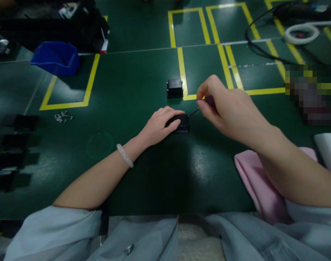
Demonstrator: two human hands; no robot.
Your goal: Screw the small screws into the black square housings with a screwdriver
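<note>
Dark green matting covers the table [133,90], crossed by yellow tape lines [91,78] that mark out boxes; no brand, label or readable writing shows anywhere. Near the middle lies a small black box-shaped part [182,124], low and rectangular with a matte finish, its details lost in the dim light. The left hand [161,125] rests flat over its near-left side, fingers curled loosely onto its top and pressing it to the table, so much of it is covered. The right hand [225,107] hovers just beside it to the right, thumb and forefinger pinched shut on a thin dark tool [194,112] whose slender tip points at the part's right edge; the handle is hidden within the grip, so its kind cannot be told. A second black part [174,88] stands a little farther back, touching a tape line. A white bracelet [124,155] circles the left wrist. Far left sit a blue bin [55,58], a scatter of tiny pale pieces [62,116] too small to identify, and a row of dark shapes [13,145] cut by the edge. A pink cloth [252,177] lies under the right forearm, and a pixelated patch [310,94] masks something at right.
</note>
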